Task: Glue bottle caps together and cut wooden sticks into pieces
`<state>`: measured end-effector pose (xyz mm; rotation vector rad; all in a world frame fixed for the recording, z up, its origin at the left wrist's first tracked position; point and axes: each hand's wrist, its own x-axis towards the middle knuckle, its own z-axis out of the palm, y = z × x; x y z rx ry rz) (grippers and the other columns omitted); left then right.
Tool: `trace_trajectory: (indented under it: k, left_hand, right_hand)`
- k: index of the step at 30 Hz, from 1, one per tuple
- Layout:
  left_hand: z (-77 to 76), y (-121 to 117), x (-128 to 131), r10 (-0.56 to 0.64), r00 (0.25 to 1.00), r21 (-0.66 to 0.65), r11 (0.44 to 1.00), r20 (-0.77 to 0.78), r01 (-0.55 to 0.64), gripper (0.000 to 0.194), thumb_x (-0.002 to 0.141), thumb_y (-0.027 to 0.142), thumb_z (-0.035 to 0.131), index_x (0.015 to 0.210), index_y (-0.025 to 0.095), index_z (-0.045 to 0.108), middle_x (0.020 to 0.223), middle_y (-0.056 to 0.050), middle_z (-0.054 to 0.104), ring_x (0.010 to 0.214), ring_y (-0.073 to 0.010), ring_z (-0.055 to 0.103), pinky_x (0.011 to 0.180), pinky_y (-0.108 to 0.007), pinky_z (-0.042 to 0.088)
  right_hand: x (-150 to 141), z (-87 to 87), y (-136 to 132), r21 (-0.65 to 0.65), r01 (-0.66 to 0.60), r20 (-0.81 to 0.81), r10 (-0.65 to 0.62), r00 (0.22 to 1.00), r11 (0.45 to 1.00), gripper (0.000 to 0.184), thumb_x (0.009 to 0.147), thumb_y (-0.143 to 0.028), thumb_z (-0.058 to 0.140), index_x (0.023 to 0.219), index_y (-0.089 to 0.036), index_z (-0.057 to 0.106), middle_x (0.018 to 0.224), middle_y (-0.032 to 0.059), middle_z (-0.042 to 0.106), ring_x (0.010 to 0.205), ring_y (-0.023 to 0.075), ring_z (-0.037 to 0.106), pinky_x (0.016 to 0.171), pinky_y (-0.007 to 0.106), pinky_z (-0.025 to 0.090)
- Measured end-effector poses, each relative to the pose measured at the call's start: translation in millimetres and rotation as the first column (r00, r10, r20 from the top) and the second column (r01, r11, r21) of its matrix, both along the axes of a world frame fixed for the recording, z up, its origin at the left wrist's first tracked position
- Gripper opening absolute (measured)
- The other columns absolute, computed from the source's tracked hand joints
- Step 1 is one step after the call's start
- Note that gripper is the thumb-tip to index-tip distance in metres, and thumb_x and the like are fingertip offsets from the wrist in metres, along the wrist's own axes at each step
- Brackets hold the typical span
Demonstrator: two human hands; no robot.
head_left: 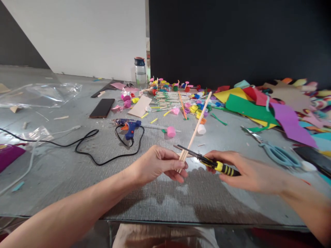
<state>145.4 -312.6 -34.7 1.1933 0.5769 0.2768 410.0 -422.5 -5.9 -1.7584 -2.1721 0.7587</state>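
My left hand [165,163] is closed around a few pale wooden sticks, pinched between thumb and fingers above the table's front half. One long wooden stick [198,127] slants up and away to the right; shorter ends sit beside it. A black-and-yellow utility knife [223,168] is gripped in my right hand [243,170]. Its dark blade reaches left across the sticks, just above my left fingertips; whether it cuts into them I cannot tell. Part of another thin stick shows on the table behind the knife.
On the left lies a blue glue gun [130,129] with a looping black cord, near a phone [102,108]. Blue-handled scissors [278,153] and coloured paper sheets [250,109] lie right. Bottle caps and sticks are scattered behind, near a water bottle [140,72].
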Motion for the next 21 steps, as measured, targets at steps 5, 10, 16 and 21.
trace_trajectory:
  k: [5,10,16,21]
  left_hand:
    - [1.5,-1.1,0.2,-0.001,1.0,-0.006,1.0,0.001,0.001,0.022,0.073,0.035,0.082,0.077,0.014,0.077,0.073,-0.006,0.077,0.059,-0.0134,0.071,0.061,-0.023,0.053]
    - [2.9,-1.5,0.5,0.004,1.0,-0.004,1.0,-0.003,-0.004,0.021,0.074,0.034,0.081,0.077,0.013,0.077,0.073,-0.006,0.076,0.058,-0.0128,0.07,0.06,-0.022,0.053]
    - [1.5,-1.0,0.3,0.002,1.0,0.017,1.0,-0.005,-0.002,0.023,0.073,0.036,0.081,0.076,0.013,0.076,0.071,-0.005,0.075,0.057,-0.0125,0.068,0.061,-0.024,0.053]
    - [2.2,-1.7,0.6,0.006,1.0,0.013,1.0,0.014,-0.007,0.026,0.072,0.037,0.082,0.076,0.012,0.075,0.068,-0.004,0.074,0.055,-0.0115,0.067,0.059,-0.023,0.051]
  right_hand:
    - [0.8,-0.4,-0.1,0.005,0.0,0.026,0.0,1.0,1.0,0.048,0.085,-0.037,0.061,0.132,-0.027,0.063,0.129,0.0095,0.07,0.115,0.0332,0.067,0.094,0.046,0.058]
    - [-1.5,2.1,1.0,0.009,-0.021,0.055,0.02,0.998,1.0,0.044,0.087,-0.037,0.059,0.13,-0.027,0.063,0.127,0.0088,0.071,0.114,0.0328,0.067,0.09,0.043,0.058]
    - [-6.2,4.3,-0.3,0.038,-0.012,0.113,0.008,0.994,0.999,0.04,0.086,-0.033,0.058,0.125,-0.029,0.066,0.117,0.0074,0.074,0.108,0.0319,0.069,0.082,0.041,0.059]
    - [-7.6,-2.6,-1.1,0.027,-0.013,0.155,0.009,0.988,1.0,0.043,0.086,-0.031,0.056,0.128,-0.027,0.061,0.125,0.0086,0.071,0.115,0.0326,0.066,0.088,0.043,0.057]
